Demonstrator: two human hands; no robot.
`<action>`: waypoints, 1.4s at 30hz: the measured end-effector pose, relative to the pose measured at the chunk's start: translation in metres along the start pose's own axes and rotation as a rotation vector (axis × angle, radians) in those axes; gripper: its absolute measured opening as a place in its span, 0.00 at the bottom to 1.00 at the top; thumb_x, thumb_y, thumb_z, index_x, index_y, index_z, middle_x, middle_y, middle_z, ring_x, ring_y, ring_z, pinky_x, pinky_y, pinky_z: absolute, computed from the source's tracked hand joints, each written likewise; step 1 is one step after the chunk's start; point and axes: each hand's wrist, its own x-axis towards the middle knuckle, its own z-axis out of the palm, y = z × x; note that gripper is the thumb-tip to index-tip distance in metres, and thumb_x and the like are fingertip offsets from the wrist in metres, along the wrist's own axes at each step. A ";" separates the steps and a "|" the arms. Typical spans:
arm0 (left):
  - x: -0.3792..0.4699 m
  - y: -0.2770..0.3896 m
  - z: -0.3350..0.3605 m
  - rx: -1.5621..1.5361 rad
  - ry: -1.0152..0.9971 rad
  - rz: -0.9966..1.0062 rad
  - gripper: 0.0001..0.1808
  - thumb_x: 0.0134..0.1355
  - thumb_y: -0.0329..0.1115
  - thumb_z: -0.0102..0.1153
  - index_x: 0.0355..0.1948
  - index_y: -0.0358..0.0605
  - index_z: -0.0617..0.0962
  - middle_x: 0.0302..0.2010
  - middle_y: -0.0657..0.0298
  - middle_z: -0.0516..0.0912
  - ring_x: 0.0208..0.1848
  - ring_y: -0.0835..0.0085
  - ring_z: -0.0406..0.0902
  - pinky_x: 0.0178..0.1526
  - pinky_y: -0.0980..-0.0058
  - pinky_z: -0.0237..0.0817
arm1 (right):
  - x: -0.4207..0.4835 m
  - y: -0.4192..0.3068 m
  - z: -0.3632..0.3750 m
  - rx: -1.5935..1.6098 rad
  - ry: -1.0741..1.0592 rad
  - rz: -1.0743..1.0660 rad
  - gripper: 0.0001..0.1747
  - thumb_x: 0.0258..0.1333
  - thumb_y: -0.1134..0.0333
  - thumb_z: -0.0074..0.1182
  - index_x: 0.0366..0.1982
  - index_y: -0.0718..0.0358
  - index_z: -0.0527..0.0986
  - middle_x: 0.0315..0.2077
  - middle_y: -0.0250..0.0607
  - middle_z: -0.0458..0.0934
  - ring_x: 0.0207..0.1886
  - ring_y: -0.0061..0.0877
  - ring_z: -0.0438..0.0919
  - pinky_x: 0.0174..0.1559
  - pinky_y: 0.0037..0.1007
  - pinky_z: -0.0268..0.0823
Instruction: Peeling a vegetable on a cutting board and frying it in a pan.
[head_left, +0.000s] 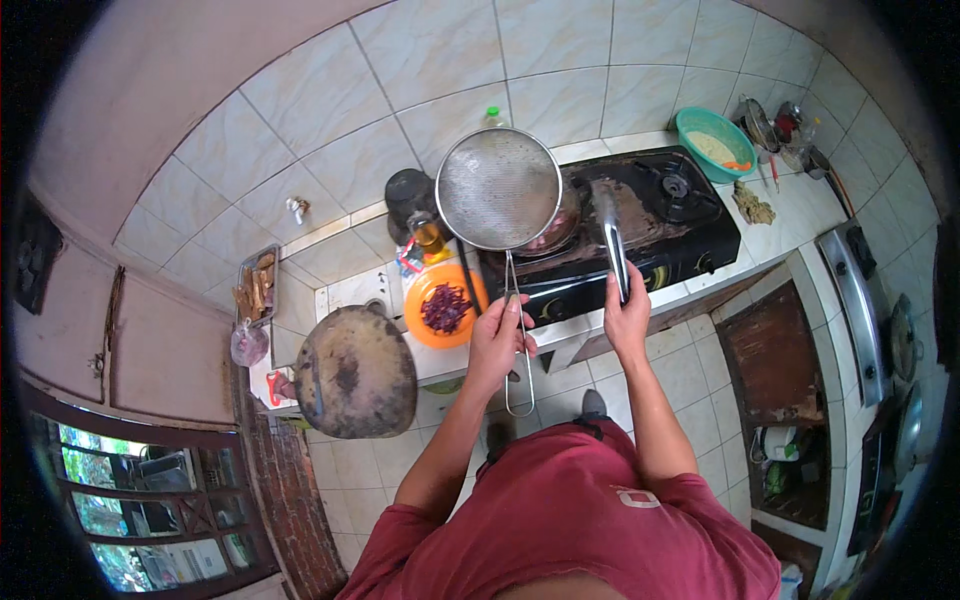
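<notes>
My left hand (498, 339) grips the wire handle of a round metal mesh strainer (499, 187). The strainer is held up over the left side of a black gas stove (637, 202). Behind its mesh, a pan (571, 217) with pinkish food is partly hidden on the left burner. In my right hand (628, 309) is a pair of metal tongs (613, 238), pointing away from me over the stove. An orange plate (417, 319) of chopped purple vegetable (444, 307) sits left of the stove, close to my left hand.
A round wooden chopping board (356, 371) lies at the counter's left, beside an orange-handled tool (274, 388). Behind the plate stand a bottle of yellowish oil (427, 238) and a dark pot (409, 195). Right of the stove are a teal basin (686, 135) and a crumpled cloth (754, 205).
</notes>
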 end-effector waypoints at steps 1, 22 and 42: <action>0.007 -0.002 0.022 0.046 0.004 -0.037 0.21 0.80 0.45 0.46 0.61 0.38 0.74 0.36 0.64 0.78 0.23 0.76 0.78 0.25 0.78 0.71 | 0.010 0.010 -0.012 0.018 0.024 0.038 0.22 0.71 0.62 0.56 0.57 0.71 0.74 0.39 0.50 0.83 0.40 0.30 0.80 0.47 0.32 0.72; 0.201 -0.131 0.265 0.282 0.184 -0.081 0.22 0.77 0.50 0.50 0.40 0.38 0.77 0.28 0.62 0.82 0.23 0.73 0.84 0.23 0.73 0.76 | 0.112 0.126 -0.149 0.105 -0.084 0.064 0.22 0.73 0.64 0.54 0.60 0.72 0.71 0.35 0.41 0.79 0.35 0.23 0.73 0.41 0.30 0.69; 0.227 -0.180 0.257 0.988 0.340 0.250 0.36 0.58 0.27 0.69 0.68 0.32 0.71 0.62 0.45 0.77 0.62 0.46 0.74 0.67 0.60 0.66 | 0.153 0.162 -0.109 -0.039 -0.247 0.027 0.26 0.69 0.63 0.57 0.60 0.75 0.71 0.48 0.63 0.82 0.51 0.49 0.82 0.56 0.41 0.71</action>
